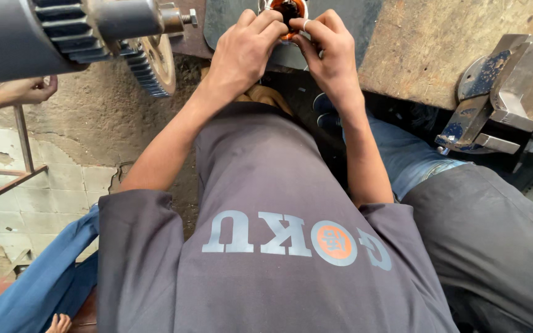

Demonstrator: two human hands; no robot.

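Small orange-cored round part [289, 12] between left hand [245, 49] and right hand [327, 52] fingertips.

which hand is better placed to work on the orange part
Probably the right hand: its fingertips pinch the rim of the orange part, while the left hand curls over its other side, more like a steadying grip.

Place: a metalworking workshop.
Upper left of the frame: a large steel shaft with toothed gears [149, 61].
Right edge: a worn blue bench vise [495, 98] mounted on a rough, stained tabletop [427, 43].
Left side: a grimy concrete wall [87, 117] and a rusty metal frame [23, 148].
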